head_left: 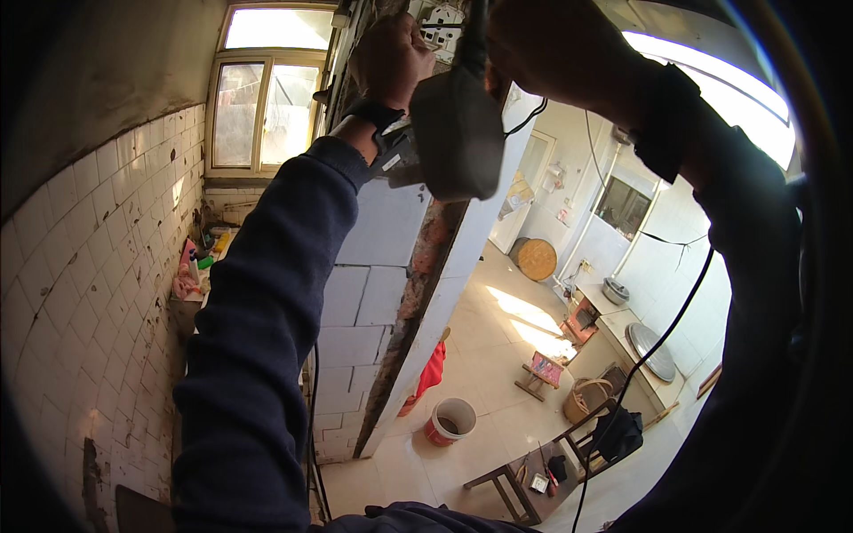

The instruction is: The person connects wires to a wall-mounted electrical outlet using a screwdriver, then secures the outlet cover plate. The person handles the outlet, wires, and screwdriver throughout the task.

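Observation:
Both my arms reach up to the top of a tiled wall end. My left hand (394, 64) is closed, its fingertips pinched beside a white socket plate (442, 34) with dark slots; what the fingers hold is too small to make out. Just right of the plate is my right hand (542, 49), in shadow, its fingers mostly hidden. A dark grey, blocky, rounded thing (458, 133) hangs from a thick cord between my hands, close in front of the wall. Behind it, near my left wrist, a grey boxy part (400, 160) shows in part.
A bucket (450, 421) stands on the floor below. Near it are a small stool (540, 373), a wicker basket (588, 400) and a wooden chair (506, 480) with tools on it. One black cable (653, 351) hangs at the right. A window (271, 98) is at the far left.

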Demonstrator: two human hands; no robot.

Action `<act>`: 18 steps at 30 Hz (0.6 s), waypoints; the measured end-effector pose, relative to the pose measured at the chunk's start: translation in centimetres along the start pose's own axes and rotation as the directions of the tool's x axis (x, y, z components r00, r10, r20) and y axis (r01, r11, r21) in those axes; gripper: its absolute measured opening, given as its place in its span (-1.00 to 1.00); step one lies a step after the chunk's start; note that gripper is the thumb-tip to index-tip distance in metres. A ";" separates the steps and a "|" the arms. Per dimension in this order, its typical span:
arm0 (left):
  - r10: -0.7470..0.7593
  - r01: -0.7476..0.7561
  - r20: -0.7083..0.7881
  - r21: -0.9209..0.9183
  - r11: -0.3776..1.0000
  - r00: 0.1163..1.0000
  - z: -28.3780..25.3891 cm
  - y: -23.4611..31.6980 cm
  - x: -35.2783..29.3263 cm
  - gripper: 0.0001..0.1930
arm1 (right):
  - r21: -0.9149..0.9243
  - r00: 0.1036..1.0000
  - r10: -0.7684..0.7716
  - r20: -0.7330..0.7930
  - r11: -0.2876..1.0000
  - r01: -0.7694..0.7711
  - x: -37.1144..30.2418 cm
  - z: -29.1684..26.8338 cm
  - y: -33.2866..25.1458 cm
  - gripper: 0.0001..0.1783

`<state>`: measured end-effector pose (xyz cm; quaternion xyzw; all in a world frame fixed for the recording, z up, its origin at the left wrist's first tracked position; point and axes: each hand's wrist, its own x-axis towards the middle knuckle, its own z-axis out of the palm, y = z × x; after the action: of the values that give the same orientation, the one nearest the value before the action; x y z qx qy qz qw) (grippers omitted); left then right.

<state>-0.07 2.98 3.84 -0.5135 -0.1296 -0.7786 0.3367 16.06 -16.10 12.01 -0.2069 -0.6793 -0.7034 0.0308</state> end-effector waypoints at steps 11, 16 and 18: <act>-0.282 0.286 0.099 -0.025 0.958 0.954 1.7 -1.1 -0.6 -0.86 | 0.322 0.962 0.256 -0.098 0.922 -0.213 0.2 -0.5 0.7 -0.87; -0.170 0.172 0.033 -0.094 0.981 0.985 2.1 -2.1 -0.8 -0.86 | -0.154 0.984 -0.130 -0.125 0.982 0.110 0.9 -0.6 0.5 -0.90; -0.161 0.160 -0.008 -0.059 0.985 0.987 2.3 -2.1 -1.0 -0.86 | -0.145 0.979 -0.187 -0.084 0.974 0.173 1.2 -0.7 0.5 -0.88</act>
<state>0.43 6.24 4.26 -0.5060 -0.1456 -0.8099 0.2584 14.95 -16.55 12.86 -0.1117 -0.6429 -0.7576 -0.0144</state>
